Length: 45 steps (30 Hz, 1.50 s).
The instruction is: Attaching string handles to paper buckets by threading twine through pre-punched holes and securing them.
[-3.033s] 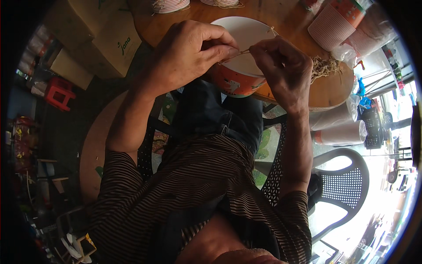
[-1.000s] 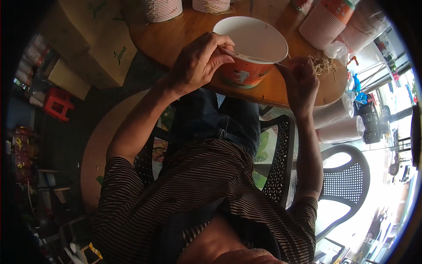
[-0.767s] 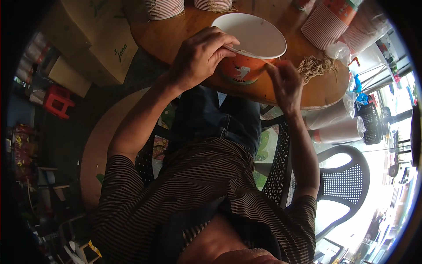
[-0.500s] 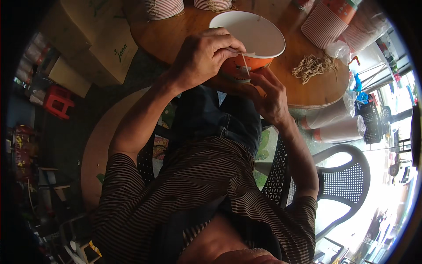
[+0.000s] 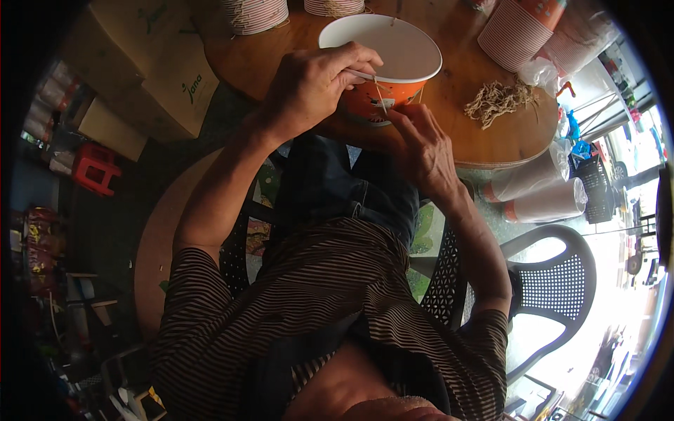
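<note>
Just above the lap, right hand (image 5: 425, 140): here it is, fingers loosely curled, their tips at the lower end of a pale strand (image 5: 380, 97); the thumb is hidden, so I can't tell whether they pinch it.
Left hand (image 5: 309, 88): thumb and forefinger closed together on the near rim of the orange tub (image 5: 393, 52), presumably steadying it where the strand hangs; whether they catch the strand too, I can't say.
Tub: open side up, right at the near edge of the worktop (image 5: 449, 140), probably kept close so both hands meet at one spot.
Twine bundle (image 5: 500, 104): a loose tangle to the tub's right, apart from it, handy for the right hand, I'd judge.
Nested stack (image 5: 516, 35): beyond the twine, near a crumpled clear bag (image 5: 539, 74), nested likely to save room.
Far side: two more stacks (image 5: 256, 14), stringy loops around them, out of the hands' way.
</note>
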### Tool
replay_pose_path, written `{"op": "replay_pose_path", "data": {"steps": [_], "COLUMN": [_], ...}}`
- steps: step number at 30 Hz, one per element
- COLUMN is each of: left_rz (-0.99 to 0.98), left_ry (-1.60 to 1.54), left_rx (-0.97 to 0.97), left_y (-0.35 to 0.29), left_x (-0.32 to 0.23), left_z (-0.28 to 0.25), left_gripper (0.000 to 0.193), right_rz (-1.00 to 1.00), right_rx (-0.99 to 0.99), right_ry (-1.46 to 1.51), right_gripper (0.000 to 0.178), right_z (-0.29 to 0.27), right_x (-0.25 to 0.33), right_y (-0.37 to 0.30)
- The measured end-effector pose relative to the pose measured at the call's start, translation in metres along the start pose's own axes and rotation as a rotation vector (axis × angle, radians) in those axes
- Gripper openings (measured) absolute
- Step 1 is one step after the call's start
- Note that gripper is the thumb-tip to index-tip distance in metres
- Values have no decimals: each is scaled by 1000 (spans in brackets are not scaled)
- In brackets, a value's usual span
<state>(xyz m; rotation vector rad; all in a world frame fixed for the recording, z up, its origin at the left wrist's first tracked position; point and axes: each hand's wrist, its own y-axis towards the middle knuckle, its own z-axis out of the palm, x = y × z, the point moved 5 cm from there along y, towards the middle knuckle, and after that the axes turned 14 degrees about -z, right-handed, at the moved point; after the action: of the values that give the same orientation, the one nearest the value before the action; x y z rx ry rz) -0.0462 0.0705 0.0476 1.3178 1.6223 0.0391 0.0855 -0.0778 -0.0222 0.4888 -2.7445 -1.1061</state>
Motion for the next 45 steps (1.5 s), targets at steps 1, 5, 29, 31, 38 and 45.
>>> {"op": "replay_pose_path", "data": {"steps": [1,5,29,31,38,45], "left_rz": [30,115,124,113,-64,-175], "left_ry": [67,176,150,145,-39,-215], "left_rx": [-6,-11,156,153,166,167], "left_y": [0,0,10,8,2,15], "left_x": [-3,-9,-6,-4,13,8], "left_z": [0,-1,-2,-2,-14,-31], "left_gripper": [30,32,17,15,12,15], "right_rz": [8,35,-63,-125,10,-92], "right_rx": [10,63,100,9,-4,-119], "right_ry": [24,-15,-79,-101,-165,-265], "right_gripper": [37,44,47,34,53,55], "right_z": [-1,5,13,10,-10,-17], "right_x": [7,17,17,8,-30,-37], "right_y": [5,10,13,2,-23,-10]}}
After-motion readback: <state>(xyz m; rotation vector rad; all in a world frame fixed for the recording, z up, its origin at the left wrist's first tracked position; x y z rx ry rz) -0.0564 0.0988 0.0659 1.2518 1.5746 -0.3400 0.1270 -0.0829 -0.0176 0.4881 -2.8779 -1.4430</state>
